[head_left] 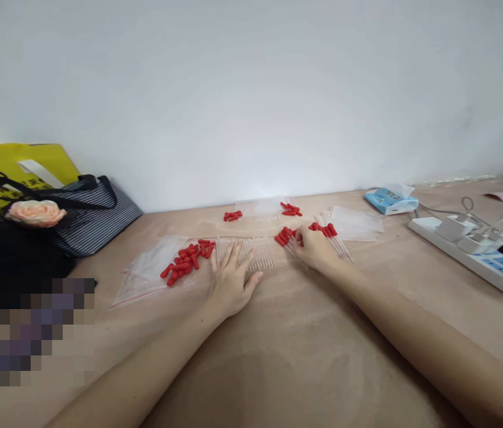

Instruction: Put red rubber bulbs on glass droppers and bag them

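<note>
My left hand [232, 280] lies with fingers spread over a row of thin clear glass dropper tubes [262, 252]. To its left, a heap of loose red rubber bulbs [183, 261] rests partly on clear zip bags [142, 267]. My right hand [313, 246] has its fingers closed in a pinch at a glass dropper; the exact grip is partly hidden. Beside it on the left, red-bulbed droppers [283, 236] lie together. More droppers with red bulbs [329, 230] lie just beyond that hand, their tubes pointing toward me.
Against the wall are two small red bulb piles [232, 216] [291, 209] with more tubes between them. Further clear bags [353, 223] lie right, near a blue tissue pack [391, 200] and a white power strip [469, 255] with cables. A striped bag [95, 217] and yellow bag [50, 157] stand left.
</note>
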A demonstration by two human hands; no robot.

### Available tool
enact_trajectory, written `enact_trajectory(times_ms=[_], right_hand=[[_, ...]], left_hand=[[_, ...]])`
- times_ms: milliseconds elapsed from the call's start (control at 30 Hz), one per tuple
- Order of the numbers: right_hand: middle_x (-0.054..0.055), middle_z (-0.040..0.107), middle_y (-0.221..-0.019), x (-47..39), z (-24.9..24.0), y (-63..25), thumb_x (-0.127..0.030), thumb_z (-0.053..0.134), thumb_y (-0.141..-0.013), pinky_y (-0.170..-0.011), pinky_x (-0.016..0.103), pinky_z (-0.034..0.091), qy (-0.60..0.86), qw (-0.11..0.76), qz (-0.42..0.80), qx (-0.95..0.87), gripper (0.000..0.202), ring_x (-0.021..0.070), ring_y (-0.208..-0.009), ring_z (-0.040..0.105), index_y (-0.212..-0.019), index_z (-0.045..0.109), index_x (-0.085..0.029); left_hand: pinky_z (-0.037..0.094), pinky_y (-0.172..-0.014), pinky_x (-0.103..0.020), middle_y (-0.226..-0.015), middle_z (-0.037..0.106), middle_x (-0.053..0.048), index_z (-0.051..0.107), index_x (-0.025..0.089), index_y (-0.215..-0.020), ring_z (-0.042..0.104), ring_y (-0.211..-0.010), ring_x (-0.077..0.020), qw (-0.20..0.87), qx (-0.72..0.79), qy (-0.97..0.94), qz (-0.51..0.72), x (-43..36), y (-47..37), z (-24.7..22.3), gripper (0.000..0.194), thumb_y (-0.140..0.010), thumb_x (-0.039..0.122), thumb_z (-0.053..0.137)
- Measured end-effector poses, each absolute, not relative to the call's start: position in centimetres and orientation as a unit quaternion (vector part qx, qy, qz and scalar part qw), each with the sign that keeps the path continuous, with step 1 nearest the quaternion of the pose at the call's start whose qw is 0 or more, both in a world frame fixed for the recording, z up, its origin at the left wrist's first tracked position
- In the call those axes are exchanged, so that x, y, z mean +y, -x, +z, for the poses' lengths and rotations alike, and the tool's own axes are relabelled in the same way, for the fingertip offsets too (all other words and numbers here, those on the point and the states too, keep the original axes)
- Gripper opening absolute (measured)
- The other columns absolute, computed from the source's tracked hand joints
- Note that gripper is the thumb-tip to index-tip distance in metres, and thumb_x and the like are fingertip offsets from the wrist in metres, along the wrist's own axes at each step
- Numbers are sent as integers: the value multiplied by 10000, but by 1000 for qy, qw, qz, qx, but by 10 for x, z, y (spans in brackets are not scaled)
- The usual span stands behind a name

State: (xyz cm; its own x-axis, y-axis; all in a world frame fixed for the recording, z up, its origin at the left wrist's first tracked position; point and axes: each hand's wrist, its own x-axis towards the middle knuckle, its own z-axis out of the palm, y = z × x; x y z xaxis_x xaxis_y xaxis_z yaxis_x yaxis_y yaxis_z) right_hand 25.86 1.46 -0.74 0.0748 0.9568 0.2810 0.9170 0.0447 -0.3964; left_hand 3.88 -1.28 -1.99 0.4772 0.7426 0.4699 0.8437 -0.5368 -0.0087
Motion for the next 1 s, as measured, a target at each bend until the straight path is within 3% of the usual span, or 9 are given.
enact_trajectory(times_ms=[233, 533, 633, 733, 800, 1000], right_hand=[[71, 609, -701, 15, -14, -252, -222, 445, -762, -511, 221, 300, 692, 220, 19, -688, 97, 158, -627, 549, -751, 515, -156], [83, 617, -776, 11, -8, -245, -248, 430, -773, -587, 244, 354, 686, 215, 5, -695, 161, 175, -701, 569, -742, 556, -153], [99, 623, -805, 13, -1, -233, -237, 438, -763, -615, 254, 376, 695, 212, 51, -685, 166, 192, -753, 576, -773, 576, -145], [125, 628, -820, 21, 2, -220, -196, 454, -739, -630, 258, 396, 705, 201, 88, -674, 163, 203, -782, 579, -780, 594, -124], [137, 628, -826, 27, 2, -213, -168, 473, -715, -632, 255, 406, 708, 198, 98, -671, 156, 203, -783, 583, -787, 600, -112], [143, 628, -768, 40, 0, -199, -115, 546, -643, -578, 247, 428, 718, 183, 140, -657, 145, 208, -730, 600, -771, 612, -100]], left_hand=[[132, -956, -573, -1323, 355, -148, 393, 255, -1253, 240, -1248, -306, 103, -512, 839, -153, -11, -37, -23, 484, -809, 445, 414], [171, -945, -551, -1249, 436, -124, 507, 239, -1140, 312, -1195, -295, 93, -525, 828, -174, -7, -39, -14, 408, -789, 434, 442], [266, -900, -505, -1115, 533, -105, 536, 213, -1064, 439, -1068, -275, 80, -569, 802, -162, 10, -22, 12, 343, -776, 381, 454], [409, -721, -350, -894, 605, -74, 563, 171, -906, 550, -831, -240, -36, -593, 802, -63, 32, 15, 44, 298, -667, 348, 553], [410, -627, -284, -772, 602, -29, 544, 182, -829, 559, -728, -210, -109, -595, 796, -8, 43, 43, 60, 281, -601, 338, 595], [379, -588, -226, -733, 570, 14, 528, 187, -688, 536, -726, -182, -140, -591, 794, 38, 53, 77, 71, 240, -462, 191, 608]])
